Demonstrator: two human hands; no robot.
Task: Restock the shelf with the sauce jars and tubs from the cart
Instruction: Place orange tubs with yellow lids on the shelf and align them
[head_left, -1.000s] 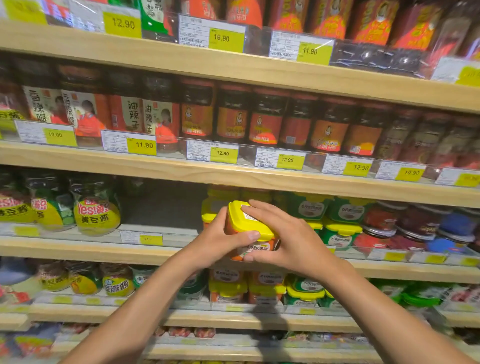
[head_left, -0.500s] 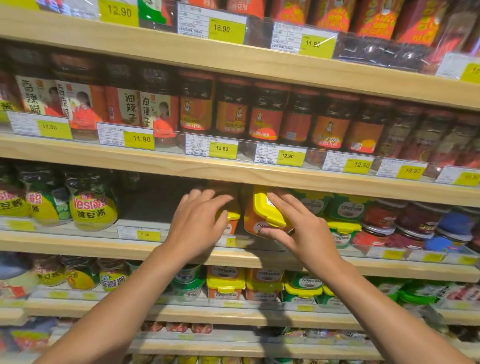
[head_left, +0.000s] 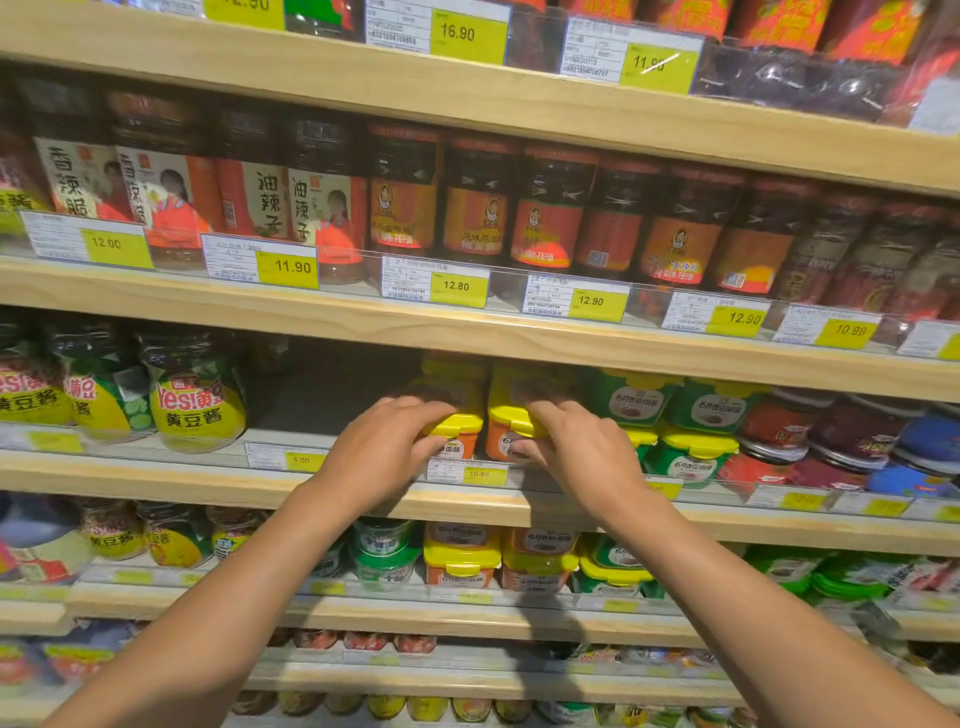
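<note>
Left hand is gripping the left orange tub, its fingers curling over the yellow lid and its thumb pressing on the front below. Right hand is holding the right orange tub the same way, with its fingers draping over the lid and its thumb tip touching the label. Both tubs are standing upright side by side at the front edge of the wooden shelf, just behind the 10.90 price tag. Whether the two are touching each other I cannot tell. More yellow-lidded tubs are showing dimly in the shadow behind them. Just right of the right orange tub, green tubs are sitting stacked two high. Well to the left on the same shelf, soybean paste jars are standing in a group. On the board above, dark chili sauce jars are standing in a row behind their own price tags.
</note>
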